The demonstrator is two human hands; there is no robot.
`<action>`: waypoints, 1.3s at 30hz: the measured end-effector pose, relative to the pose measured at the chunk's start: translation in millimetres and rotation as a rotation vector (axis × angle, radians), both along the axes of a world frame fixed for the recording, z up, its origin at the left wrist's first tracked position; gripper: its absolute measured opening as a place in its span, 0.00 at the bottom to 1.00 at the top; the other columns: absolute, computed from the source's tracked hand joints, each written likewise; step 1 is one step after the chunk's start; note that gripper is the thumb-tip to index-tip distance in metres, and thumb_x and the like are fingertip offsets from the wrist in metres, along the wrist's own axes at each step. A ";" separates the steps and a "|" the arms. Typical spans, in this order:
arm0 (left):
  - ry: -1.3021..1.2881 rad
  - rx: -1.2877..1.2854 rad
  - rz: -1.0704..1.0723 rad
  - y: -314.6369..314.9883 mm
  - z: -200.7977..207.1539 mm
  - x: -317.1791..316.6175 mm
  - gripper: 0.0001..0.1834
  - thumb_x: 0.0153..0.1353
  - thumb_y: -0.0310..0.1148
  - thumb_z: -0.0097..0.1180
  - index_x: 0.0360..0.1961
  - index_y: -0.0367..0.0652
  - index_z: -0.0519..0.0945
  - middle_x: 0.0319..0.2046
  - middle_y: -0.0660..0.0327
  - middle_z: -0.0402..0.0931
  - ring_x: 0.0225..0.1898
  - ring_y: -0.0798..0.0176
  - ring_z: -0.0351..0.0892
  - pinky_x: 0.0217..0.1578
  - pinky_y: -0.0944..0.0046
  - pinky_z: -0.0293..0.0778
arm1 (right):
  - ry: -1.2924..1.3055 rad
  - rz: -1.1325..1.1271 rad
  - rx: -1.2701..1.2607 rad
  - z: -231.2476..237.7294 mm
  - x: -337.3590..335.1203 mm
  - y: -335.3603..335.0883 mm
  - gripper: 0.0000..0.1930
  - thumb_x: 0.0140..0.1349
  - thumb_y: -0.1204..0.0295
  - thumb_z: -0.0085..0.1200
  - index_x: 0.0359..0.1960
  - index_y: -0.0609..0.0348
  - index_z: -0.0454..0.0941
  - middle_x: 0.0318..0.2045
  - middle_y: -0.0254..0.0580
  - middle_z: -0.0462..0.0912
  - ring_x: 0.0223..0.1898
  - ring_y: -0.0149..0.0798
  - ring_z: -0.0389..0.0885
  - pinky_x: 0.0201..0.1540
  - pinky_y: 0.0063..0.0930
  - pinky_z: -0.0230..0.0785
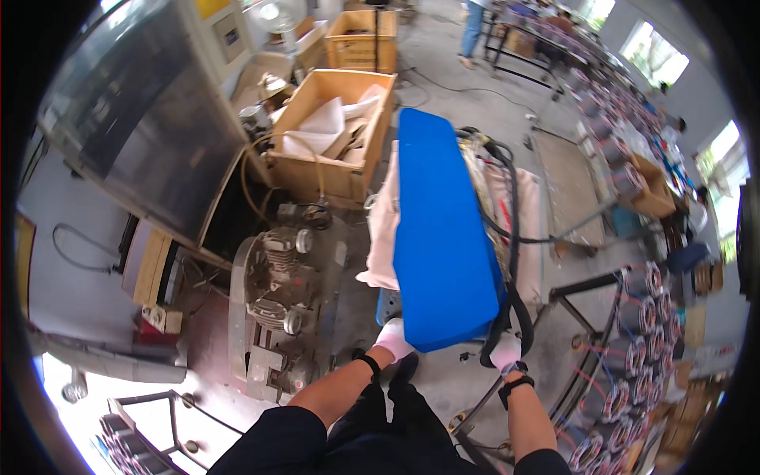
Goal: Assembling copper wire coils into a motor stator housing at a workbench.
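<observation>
A long blue panel (443, 229) stretches away in front of me, resting over pink cloth (382, 249) on what looks like a low cart. At its near left corner is my left hand (393, 339) in a pale glove, closed, with the fingertips and whatever they hold hidden by the panel. My right hand (507, 351), gloved too, is closed beside the near right corner, against a looped black hose (516, 297). The hose runs along the panel's right side. What lies inside the right hand's grip is hidden.
Left of the panel stands a dusty compressor (277, 297). Beyond it is a wooden crate (372, 170) with paper sheets. On the right, a black-framed rack (586, 289) carries several wound motor parts (633, 356). A person in jeans (473, 32) stands far off.
</observation>
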State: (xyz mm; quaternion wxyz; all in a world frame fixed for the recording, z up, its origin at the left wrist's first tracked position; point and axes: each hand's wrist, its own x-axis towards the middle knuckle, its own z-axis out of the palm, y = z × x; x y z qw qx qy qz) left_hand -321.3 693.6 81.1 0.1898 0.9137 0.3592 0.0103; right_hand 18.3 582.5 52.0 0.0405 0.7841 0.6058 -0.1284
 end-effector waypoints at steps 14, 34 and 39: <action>0.084 -0.052 0.307 -83.5 -3.3 16.9 0.17 0.69 0.42 0.57 0.53 0.47 0.84 0.50 0.54 0.86 0.53 0.48 0.85 0.53 0.54 0.80 | -0.002 0.004 0.268 8.3 1.5 -66.6 0.09 0.62 0.70 0.52 0.30 0.53 0.86 0.30 0.49 0.88 0.38 0.53 0.87 0.45 0.51 0.75; -0.179 -0.174 0.581 -267.9 -2.6 -75.6 0.16 0.69 0.39 0.57 0.52 0.42 0.84 0.48 0.50 0.86 0.50 0.46 0.85 0.51 0.55 0.79 | -0.077 -0.004 0.175 3.2 -107.2 -252.2 0.07 0.58 0.69 0.56 0.30 0.49 0.88 0.30 0.47 0.89 0.37 0.51 0.89 0.42 0.46 0.78; -0.162 0.076 0.372 -318.6 -9.4 -117.1 0.13 0.65 0.37 0.59 0.42 0.40 0.87 0.39 0.48 0.88 0.41 0.42 0.87 0.42 0.53 0.80 | -0.043 0.016 0.201 1.4 -140.2 -319.7 0.09 0.60 0.67 0.55 0.29 0.48 0.89 0.30 0.46 0.90 0.37 0.51 0.90 0.42 0.47 0.79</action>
